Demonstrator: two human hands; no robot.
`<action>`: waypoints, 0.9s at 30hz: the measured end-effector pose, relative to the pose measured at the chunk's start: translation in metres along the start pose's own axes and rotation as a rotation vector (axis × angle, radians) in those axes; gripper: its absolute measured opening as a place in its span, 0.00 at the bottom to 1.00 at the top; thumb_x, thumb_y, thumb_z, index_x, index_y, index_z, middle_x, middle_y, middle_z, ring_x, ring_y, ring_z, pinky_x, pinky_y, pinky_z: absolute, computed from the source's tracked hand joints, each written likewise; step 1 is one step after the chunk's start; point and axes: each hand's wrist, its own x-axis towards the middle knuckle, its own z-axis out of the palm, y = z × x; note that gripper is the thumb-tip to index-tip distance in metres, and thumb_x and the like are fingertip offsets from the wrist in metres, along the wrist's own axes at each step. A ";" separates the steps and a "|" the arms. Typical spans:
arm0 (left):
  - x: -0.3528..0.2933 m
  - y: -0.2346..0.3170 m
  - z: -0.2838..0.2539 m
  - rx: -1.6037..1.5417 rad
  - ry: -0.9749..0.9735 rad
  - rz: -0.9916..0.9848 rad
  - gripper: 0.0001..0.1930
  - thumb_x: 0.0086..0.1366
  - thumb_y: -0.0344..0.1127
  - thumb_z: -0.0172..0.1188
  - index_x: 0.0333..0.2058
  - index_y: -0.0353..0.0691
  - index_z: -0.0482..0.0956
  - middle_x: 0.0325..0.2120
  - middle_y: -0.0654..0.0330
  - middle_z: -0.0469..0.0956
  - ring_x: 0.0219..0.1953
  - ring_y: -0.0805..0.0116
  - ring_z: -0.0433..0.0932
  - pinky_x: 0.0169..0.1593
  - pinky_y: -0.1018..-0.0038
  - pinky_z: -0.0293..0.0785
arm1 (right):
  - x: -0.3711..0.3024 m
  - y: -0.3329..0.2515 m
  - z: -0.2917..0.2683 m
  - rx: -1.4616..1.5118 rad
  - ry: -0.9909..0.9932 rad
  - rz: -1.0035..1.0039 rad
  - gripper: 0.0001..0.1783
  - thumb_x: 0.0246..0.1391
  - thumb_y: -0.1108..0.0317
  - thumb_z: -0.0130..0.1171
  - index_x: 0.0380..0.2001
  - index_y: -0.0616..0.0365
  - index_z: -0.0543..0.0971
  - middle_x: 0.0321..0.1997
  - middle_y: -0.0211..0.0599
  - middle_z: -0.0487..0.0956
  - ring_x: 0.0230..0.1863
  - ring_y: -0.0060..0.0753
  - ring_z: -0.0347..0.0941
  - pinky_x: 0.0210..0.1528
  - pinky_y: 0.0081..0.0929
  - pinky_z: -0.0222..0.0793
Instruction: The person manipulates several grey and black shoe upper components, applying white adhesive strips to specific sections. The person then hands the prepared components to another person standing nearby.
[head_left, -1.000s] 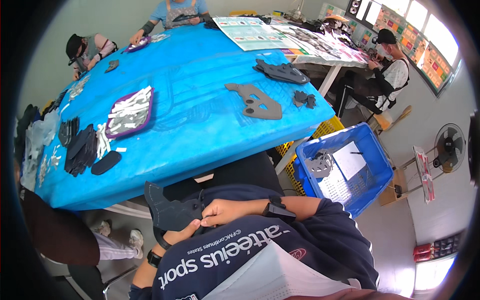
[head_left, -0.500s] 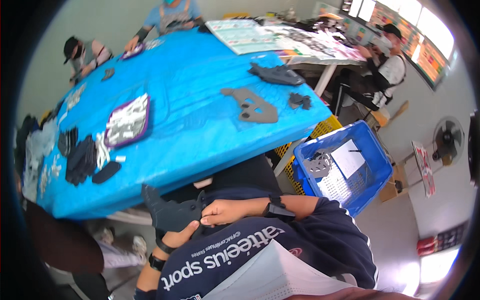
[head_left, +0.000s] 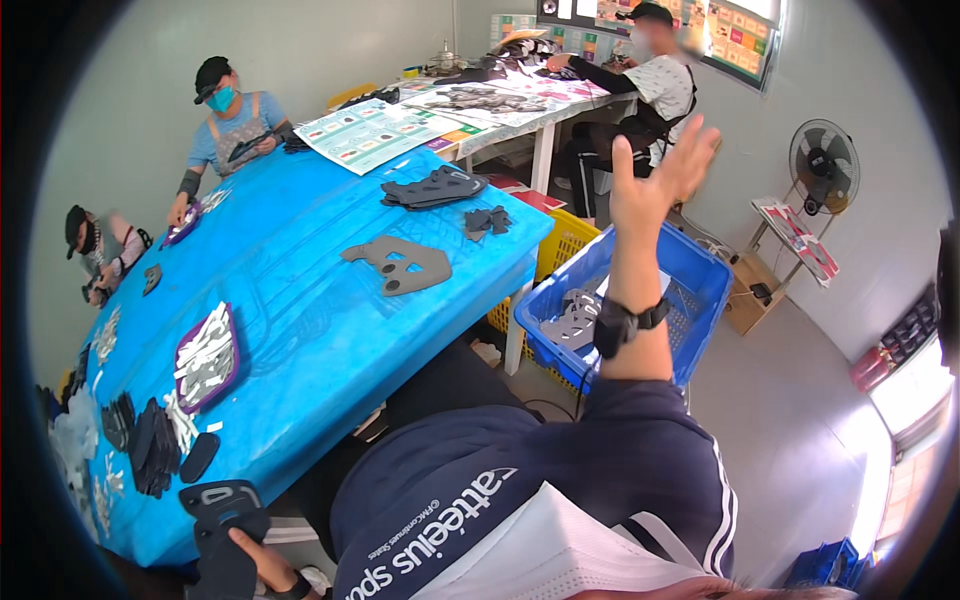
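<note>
1. Close in, at seven o'clock, the left hand (head_left: 264,563) now has the dark grey cut-out piece (head_left: 215,535) all to itself! Its grip is pinching, thumb on top, fingers hidden beneath; one layer or two overlapping, I can't tell. The piece shows against the near corner of the blue-covered tabletop (head_left: 310,380), away from the shirt front, where both hands had it half a second ago.

2. And the big change, up at two o'clock: the right hand (head_left: 660,185) is off the piece, raised, grip spread wide, nothing in it! The two-handed hold is broken, so by my reading the left alone carries the work at this instant.

3. Behind that forearm, toward three o'clock, sits the blue plastic crate (head_left: 695,300), grey cut-out pieces (head_left: 572,320) lying inside, partly masked by the arm.

4. Across the tabletop: flat dark pieces (head_left: 153,445) stacked at eight; the purple tray (head_left: 236,350) of pale strips (head_left: 205,352) just short of nine; a lone grey panel (head_left: 400,265) at ten; dark scraps (head_left: 487,222) at twelve; stacked dark panels (head_left: 432,187) at eleven.

5. Farthest out: a co-worker in blue (head_left: 240,135) at ten, another in white (head_left: 660,90) at one, a standing fan (head_left: 822,165) at two.
</note>
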 end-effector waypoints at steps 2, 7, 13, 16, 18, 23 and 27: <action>0.012 0.006 0.004 0.006 0.093 0.081 0.31 0.67 0.49 0.52 0.59 0.30 0.62 0.58 0.51 0.64 0.56 0.61 0.68 0.62 0.71 0.60 | 0.020 0.023 0.024 1.078 -0.120 0.558 0.50 0.53 0.58 0.58 0.70 0.51 0.39 0.73 0.53 0.38 0.74 0.49 0.31 0.70 0.39 0.26; 0.008 0.024 0.020 -0.170 0.100 0.081 0.23 0.67 0.52 0.52 0.45 0.34 0.71 0.32 0.59 0.73 0.33 0.68 0.71 0.39 0.74 0.66 | 0.025 0.054 0.057 0.001 -0.595 0.221 0.50 0.50 0.55 0.58 0.68 0.57 0.44 0.72 0.58 0.41 0.72 0.62 0.34 0.70 0.48 0.33; 0.000 0.047 0.039 -0.163 0.082 -0.075 0.21 0.68 0.45 0.53 0.49 0.33 0.68 0.40 0.55 0.73 0.37 0.67 0.72 0.36 0.74 0.70 | -0.024 0.046 0.067 0.192 -0.516 -0.111 0.45 0.46 0.57 0.61 0.67 0.45 0.55 0.70 0.58 0.49 0.67 0.71 0.46 0.68 0.49 0.40; -0.002 0.061 0.043 -0.031 0.086 0.057 0.20 0.68 0.42 0.52 0.49 0.31 0.70 0.43 0.53 0.74 0.41 0.65 0.73 0.42 0.72 0.72 | -0.016 0.055 0.083 0.194 -0.470 -0.188 0.44 0.45 0.57 0.61 0.66 0.51 0.56 0.69 0.65 0.47 0.67 0.72 0.45 0.68 0.52 0.36; -0.005 0.068 0.042 0.229 0.067 0.359 0.17 0.69 0.39 0.50 0.46 0.29 0.74 0.44 0.51 0.74 0.44 0.63 0.74 0.48 0.70 0.72 | 0.002 0.072 0.094 -0.103 -0.083 -0.011 0.47 0.45 0.57 0.59 0.67 0.54 0.52 0.68 0.68 0.48 0.67 0.71 0.44 0.68 0.53 0.38; -0.008 0.069 0.040 0.054 -0.082 0.133 0.18 0.68 0.37 0.52 0.50 0.29 0.71 0.51 0.53 0.71 0.51 0.64 0.70 0.58 0.71 0.63 | 0.046 0.112 0.111 -0.035 -0.029 0.730 0.46 0.43 0.58 0.58 0.64 0.62 0.52 0.63 0.71 0.54 0.65 0.64 0.52 0.64 0.51 0.49; -0.011 0.056 0.044 -0.047 -0.137 0.068 0.16 0.69 0.35 0.50 0.50 0.29 0.70 0.49 0.54 0.71 0.54 0.64 0.67 0.60 0.67 0.60 | 0.041 0.104 0.125 0.683 -1.599 0.729 0.44 0.48 0.56 0.61 0.66 0.53 0.56 0.64 0.51 0.63 0.65 0.44 0.58 0.65 0.41 0.53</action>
